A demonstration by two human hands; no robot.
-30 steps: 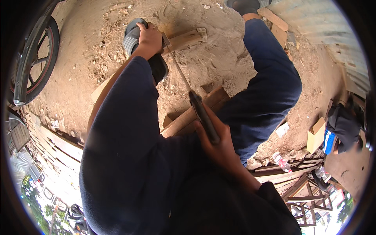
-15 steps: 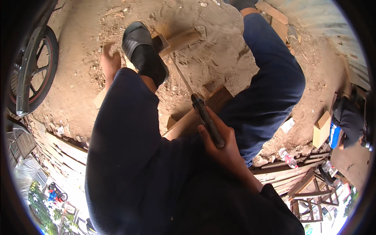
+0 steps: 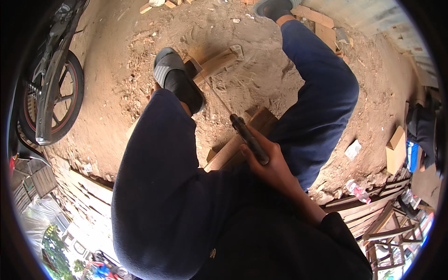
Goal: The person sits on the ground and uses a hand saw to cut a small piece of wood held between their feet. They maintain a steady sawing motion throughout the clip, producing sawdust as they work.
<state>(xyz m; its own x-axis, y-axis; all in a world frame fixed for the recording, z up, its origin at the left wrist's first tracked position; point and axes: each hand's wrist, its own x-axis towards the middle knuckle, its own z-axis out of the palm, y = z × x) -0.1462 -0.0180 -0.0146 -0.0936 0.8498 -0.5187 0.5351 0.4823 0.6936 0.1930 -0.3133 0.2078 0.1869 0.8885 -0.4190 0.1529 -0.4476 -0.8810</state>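
Observation:
My right hand (image 3: 270,161) is wrapped round the black handle of a handsaw (image 3: 244,135). Its thin blade, seen almost edge-on, slants up and left to a wooden board (image 3: 219,63) on the ground. The blade's far end meets the board close to my left foot, which wears a grey slide sandal (image 3: 170,65) and stands on or against the wood. Of my left hand (image 3: 152,89) only a sliver shows beside the sandal; knee and foot hide its fingers. Between my legs lies a thicker wooden block (image 3: 233,144), partly covered by my clothing.
A motorbike wheel (image 3: 65,98) stands at the left. Wooden slats (image 3: 84,191) run behind me. At the right are a cardboard box (image 3: 395,149), a plastic bottle (image 3: 358,191) and a wooden frame (image 3: 389,238). Corrugated sheeting (image 3: 373,18) rises at the far right.
My left hand, earlier in sight left of the sandal, has moved in behind my knee and foot. My right hand still grips the handsaw. The whole view has shifted slightly.

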